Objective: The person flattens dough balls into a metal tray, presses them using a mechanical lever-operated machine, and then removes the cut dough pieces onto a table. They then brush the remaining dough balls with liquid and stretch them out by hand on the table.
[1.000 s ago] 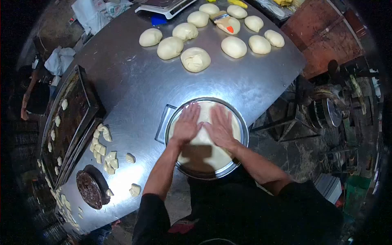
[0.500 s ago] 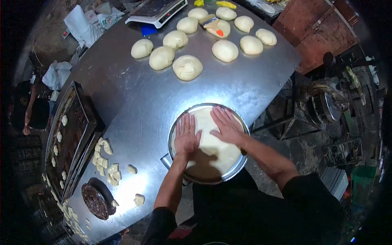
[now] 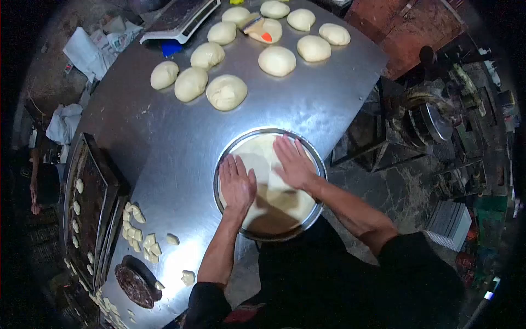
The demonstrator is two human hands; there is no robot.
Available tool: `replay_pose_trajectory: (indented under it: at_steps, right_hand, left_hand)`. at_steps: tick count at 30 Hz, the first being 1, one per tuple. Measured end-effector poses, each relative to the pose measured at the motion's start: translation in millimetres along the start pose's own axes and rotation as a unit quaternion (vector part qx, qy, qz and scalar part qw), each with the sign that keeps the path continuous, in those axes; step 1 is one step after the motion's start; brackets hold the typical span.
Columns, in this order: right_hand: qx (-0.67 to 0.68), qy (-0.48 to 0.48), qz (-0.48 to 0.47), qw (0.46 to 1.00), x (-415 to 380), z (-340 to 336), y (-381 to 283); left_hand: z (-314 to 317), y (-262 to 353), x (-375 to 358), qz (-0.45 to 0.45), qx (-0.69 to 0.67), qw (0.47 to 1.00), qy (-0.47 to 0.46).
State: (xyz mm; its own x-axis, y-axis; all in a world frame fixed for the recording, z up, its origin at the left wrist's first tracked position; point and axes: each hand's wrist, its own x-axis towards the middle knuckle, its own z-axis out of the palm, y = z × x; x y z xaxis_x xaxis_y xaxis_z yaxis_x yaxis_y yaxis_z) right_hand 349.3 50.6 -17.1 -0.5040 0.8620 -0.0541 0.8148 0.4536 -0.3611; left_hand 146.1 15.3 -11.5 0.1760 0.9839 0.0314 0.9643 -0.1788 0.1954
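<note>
A round metal pan (image 3: 266, 239) sits at the near edge of the steel table, with a flat sheet of pale dough (image 3: 260, 159) spread across its inside. My left hand (image 3: 237, 183) lies flat on the dough at the left side of the pan, fingers stretched out. On the upper right part of the same dough rests my right hand (image 3: 296, 164), palm down and fingers extended. Neither hand grips anything.
Several dough balls (image 3: 227, 92) sit on the steel table (image 3: 181, 131), one with a brush (image 3: 255, 24) on it. A scale (image 3: 183, 24) stands behind. Stacked trays (image 3: 98, 203), small dough pieces (image 3: 150, 247) and a dark round dish (image 3: 134, 285) are at left. Another person's arm (image 3: 34, 181) shows far left.
The view has shifted, so the dough balls and scale appear further left. Both hands remain on the dough, my right hand now nearer the pan's top rim.
</note>
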Motion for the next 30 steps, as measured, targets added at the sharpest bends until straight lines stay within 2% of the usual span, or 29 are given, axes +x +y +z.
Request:
replay_pose_trajectory:
  at_steps: [1, 2, 3, 5, 7, 9, 10, 11, 13, 14, 15, 16, 17, 18, 19, 20, 21, 23, 24, 26, 27, 29, 30]
  right_hand:
    - [-0.035, -0.011, 0.007, 0.999, -9.7, 0.9, -2.4]
    - [-0.011, -0.018, -0.007, 1.000, -1.5, 0.6, 1.6]
    - [-0.004, -0.021, -0.002, 1.000, -9.8, 7.5, 2.5]
    - [-0.003, -0.015, -0.049, 0.999, 6.4, -1.4, 24.1]
    - [-0.014, -0.002, -0.069, 0.998, 10.3, -7.1, 19.2]
    - [0.064, -0.044, -0.155, 0.985, 32.3, -15.6, 25.5]
    - [0.145, -0.099, -0.096, 0.980, 39.9, -29.3, 13.5]
    - [0.140, -0.081, -0.103, 0.981, 40.4, -36.8, 5.7]
    - [0.142, 0.006, -0.036, 0.989, 24.3, -38.6, -4.6]
    - [0.141, 0.011, -0.046, 0.989, 22.4, -34.0, 0.8]
    - [0.074, 0.047, -0.056, 0.995, 9.6, -17.2, 7.3]
    - [0.005, 0.084, -0.065, 0.994, 3.0, -8.0, 8.1]
    - [-0.004, 0.097, -0.075, 0.992, 21.1, -26.5, 3.4]
    - [0.023, 0.002, -0.018, 1.000, 31.3, -42.7, -5.8]
    - [0.055, -0.097, 0.043, 0.993, 34.1, -52.5, -15.9]
    - [0.000, -0.079, 0.000, 0.997, 37.7, -38.8, -15.8]
    - [0.021, -0.091, -0.043, 0.995, 36.9, -19.6, -10.1]
    - [0.013, -0.064, -0.101, 0.993, 51.6, -16.3, -8.9]
    - [0.049, -0.119, -0.072, 0.989, 68.9, -21.6, -15.9]
    - [0.034, -0.135, -0.070, 0.988, 60.8, -12.3, -41.3]
    - [0.018, -0.148, -0.061, 0.987, 61.3, -8.7, -52.2]
    - [0.008, -0.146, -0.098, 0.984, 52.6, 2.4, -68.4]
    - [-0.003, -0.146, -0.129, 0.981, 43.8, 10.2, -75.6]
  left_hand:
    - [-2.6, 1.8, -3.7, -0.001, 0.022, 0.999, -0.036]
    - [3.8, -2.3, 5.3, 0.098, -0.014, 0.995, -0.013]
    - [12.7, -5.6, -6.1, 0.099, -0.013, 0.995, -0.023]
    - [24.3, -11.0, 5.4, 0.069, 0.010, 0.998, 0.008]
    - [28.6, -2.2, -11.8, 0.027, 0.018, 0.999, -0.001]
    - [31.4, 2.7, -26.0, -0.042, 0.034, 0.997, 0.059]
    - [21.2, 4.7, -32.3, -0.070, 0.018, 0.997, 0.016]
    - [20.9, 4.1, -35.2, -0.076, 0.051, 0.996, -0.014]
    - [-6.5, 19.6, -9.8, -0.005, -0.002, 1.000, 0.004]
    - [10.4, 18.4, 5.1, 0.025, -0.012, 0.999, 0.031]
    - [28.5, 17.3, 6.6, 0.052, -0.025, 0.997, 0.044]
    - [16.1, 22.8, 9.1, 0.052, -0.001, 0.996, 0.076]
    - [-0.1, 15.2, 23.9, 0.052, 0.004, 0.994, 0.094]
    - [-18.8, 2.5, 29.2, 0.001, -0.164, 0.985, 0.059]
    - [-36.1, -8.2, 25.8, -0.050, -0.328, 0.943, 0.014]
    - [-52.6, -15.0, 27.3, -0.084, -0.312, 0.941, 0.104]
    - [-46.6, -35.8, 36.6, -0.012, -0.189, 0.968, 0.164]
    - [12.7, -71.6, 32.4, -0.049, -0.246, 0.963, 0.097]
    - [10.8, -72.0, 21.0, -0.054, -0.245, 0.963, 0.098]
    - [-8.0, -72.3, 1.0, -0.127, -0.226, 0.965, 0.035]
    - [-20.9, -74.3, -8.3, -0.128, -0.243, 0.961, -0.040]
    - [-29.3, -69.9, -12.3, -0.153, -0.285, 0.945, -0.047]
    - [-25.3, -67.4, -9.1, -0.149, -0.322, 0.935, 0.005]
